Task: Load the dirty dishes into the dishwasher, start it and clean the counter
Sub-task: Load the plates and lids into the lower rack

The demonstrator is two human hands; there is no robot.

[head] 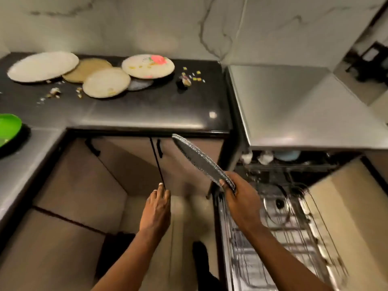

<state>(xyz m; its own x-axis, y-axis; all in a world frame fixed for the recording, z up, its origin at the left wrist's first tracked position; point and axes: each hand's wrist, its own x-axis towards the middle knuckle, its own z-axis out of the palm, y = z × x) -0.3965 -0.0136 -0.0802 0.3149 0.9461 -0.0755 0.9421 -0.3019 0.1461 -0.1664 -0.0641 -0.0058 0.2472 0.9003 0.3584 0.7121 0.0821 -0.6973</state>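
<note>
You are gripping the grey plate (204, 162) in your right hand (239, 198), left hand (156, 208) open; be lowering it edgewise into the lower rack (279, 227) at lower right.

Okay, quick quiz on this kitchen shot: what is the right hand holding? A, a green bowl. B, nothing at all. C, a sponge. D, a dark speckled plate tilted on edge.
D: the right hand grips a dark speckled plate by its lower rim, tilted on edge above the pulled-out dishwasher rack; the green dish sits untouched on the counter at far left.
</note>
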